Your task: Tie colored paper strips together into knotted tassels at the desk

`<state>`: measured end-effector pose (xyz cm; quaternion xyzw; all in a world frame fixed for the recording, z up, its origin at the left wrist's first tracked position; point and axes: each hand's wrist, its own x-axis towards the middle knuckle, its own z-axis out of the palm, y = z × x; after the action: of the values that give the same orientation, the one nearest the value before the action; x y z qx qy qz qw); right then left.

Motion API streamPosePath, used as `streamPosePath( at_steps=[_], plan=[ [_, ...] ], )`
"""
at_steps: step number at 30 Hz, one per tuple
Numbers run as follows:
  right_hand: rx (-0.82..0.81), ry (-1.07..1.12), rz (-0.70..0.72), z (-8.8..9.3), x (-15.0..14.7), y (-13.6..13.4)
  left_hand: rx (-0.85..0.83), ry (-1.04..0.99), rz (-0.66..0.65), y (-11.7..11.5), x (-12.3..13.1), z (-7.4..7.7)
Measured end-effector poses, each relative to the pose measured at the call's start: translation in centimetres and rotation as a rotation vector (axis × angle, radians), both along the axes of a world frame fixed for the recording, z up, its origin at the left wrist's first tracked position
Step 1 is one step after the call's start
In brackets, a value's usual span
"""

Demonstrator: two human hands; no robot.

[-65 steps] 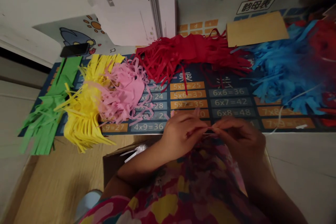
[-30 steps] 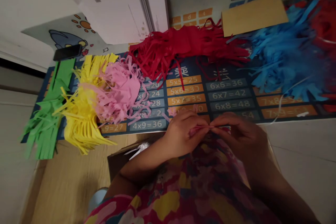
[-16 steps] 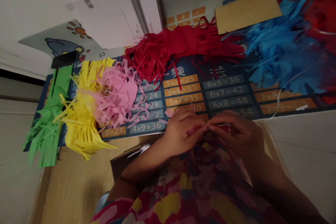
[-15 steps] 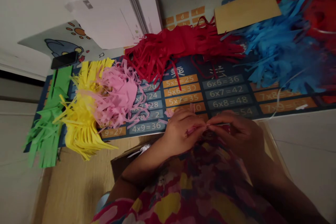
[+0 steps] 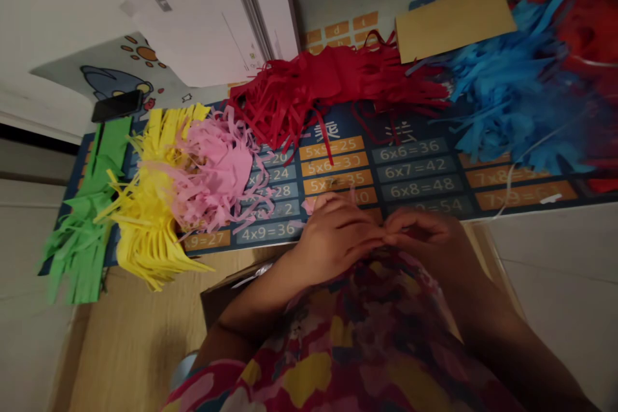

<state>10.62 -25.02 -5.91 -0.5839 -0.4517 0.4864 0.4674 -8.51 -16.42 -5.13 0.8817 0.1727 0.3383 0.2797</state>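
From the head camera we see the left hand [image 5: 333, 233] and the right hand [image 5: 423, 238] held together in front of the chest, over the near edge of a multiplication mat [image 5: 420, 170]. The fingers of both hands curl inward, and their tips touch at the middle. (We cannot tell if they pinch something, because the fingers hide this place.) A small pink paper scrap [image 5: 308, 206] lies on the mat, just beside the left hand's fingers.

Farther on the mat lie bunches of fringed paper. From left to right we find green fringed paper [image 5: 84, 219], yellow fringed paper [image 5: 149, 232], pink fringed paper [image 5: 212, 174], red fringed paper [image 5: 309, 87] and blue fringed paper [image 5: 512, 103]. The pink lies over the yellow, and one red strip [image 5: 329, 148] hangs down onto the mat.

At the far side are a white box [image 5: 207, 22], a black phone [image 5: 117, 106] and a tan envelope [image 5: 454, 19]. Near the left forearm is a cardboard box [image 5: 217, 302], and a floral garment [image 5: 347, 341] fills the near side.
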Motion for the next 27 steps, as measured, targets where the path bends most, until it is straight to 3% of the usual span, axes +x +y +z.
streamPosePath(
  at_steps=[6,14,22,27],
  plan=[
    [-0.194,0.402,0.142,0.0,-0.6,0.2,0.114,-0.059,-0.165,0.5,-0.4,0.4],
    [-0.311,0.506,0.143,-0.6,-1.1,0.0,0.119,-0.148,-0.049,-0.2,-0.4,-0.8],
    [-0.429,0.582,0.147,-0.4,-1.6,0.4,0.225,-0.076,-0.043,0.3,-1.1,-0.2],
    [-0.469,0.680,0.193,-0.3,-1.7,0.4,0.158,-0.127,-0.035,0.3,-1.1,-0.6]
  ],
)
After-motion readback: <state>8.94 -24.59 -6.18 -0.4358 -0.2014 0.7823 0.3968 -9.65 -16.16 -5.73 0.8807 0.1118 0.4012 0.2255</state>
